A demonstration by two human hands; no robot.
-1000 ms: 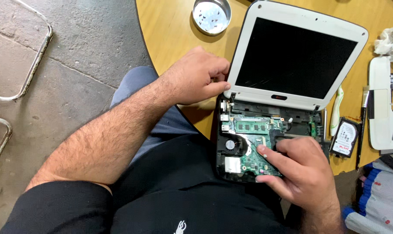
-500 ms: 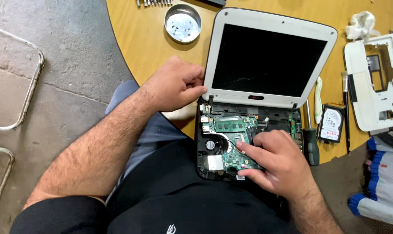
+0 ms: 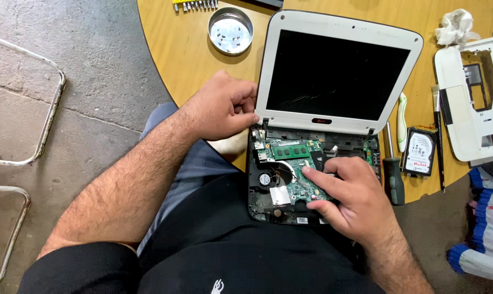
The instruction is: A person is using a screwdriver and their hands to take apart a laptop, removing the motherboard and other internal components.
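A small white laptop [image 3: 339,32] lies open at the edge of a round wooden table [image 3: 176,54], its dark screen tilted back. The base has no keyboard cover, so the green circuit board [image 3: 293,182] and a small fan [image 3: 265,178] are exposed. My left hand [image 3: 222,106] grips the lower left corner of the screen frame by the hinge. My right hand [image 3: 350,198] rests on the board, index finger pressing near its middle, and it hides the right part of the board.
A round metal dish [image 3: 230,30] with small screws sits behind the left hand. Right of the laptop lie a screwdriver [image 3: 392,174], a hard drive [image 3: 418,152], a white plastic cover [image 3: 472,103] and a crumpled tissue [image 3: 453,26]. Metal chair frames [image 3: 45,125] stand on the concrete floor.
The view has shifted, so the laptop and table sit lower and further left in frame. Both hands keep their places on the hinge corner and the board.
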